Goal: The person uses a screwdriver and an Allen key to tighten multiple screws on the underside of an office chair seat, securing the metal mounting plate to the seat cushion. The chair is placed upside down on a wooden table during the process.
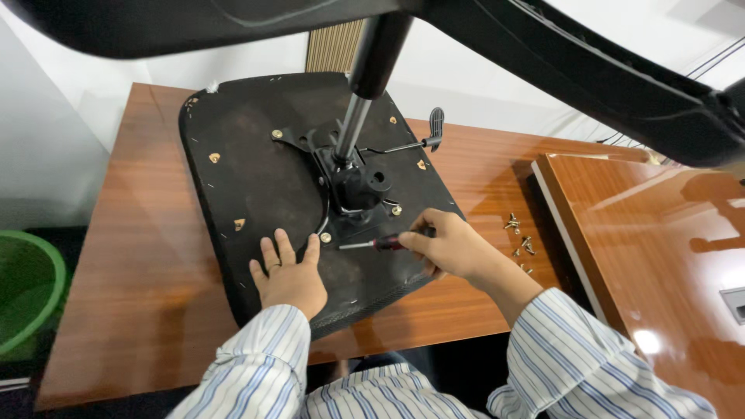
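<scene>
1. A green bin [27,291] is seen at the far left, on the floor beside the table [147,256].
2. The brown wooden table is covered in its middle by an upturned black seat [256,178], laid with its underside up.
3. The left hand [289,275] is laid flat and released on the near part of the seat, fingers spread, nothing being grasped.
4. A bolt [325,237] is seen just beside the left index fingertip, at the near corner of the metal plate [349,182] fixed at the seat's centre.
5. A gas post [365,93] is seen rising from the plate, tilted up toward the camera, where a black base [590,70] spans the top of the view.
6. A screwdriver [380,243] is grasped by the right hand [450,247]; its tip is pointed left at the bolt, close to it, though contact cannot be told.
7. A lever [423,136] is seen sticking out from the plate to the right, past the seat's edge.
8. Loose screws [518,237] are scattered on the table right of the right hand, near a second, glossy table [660,233] set against it.
</scene>
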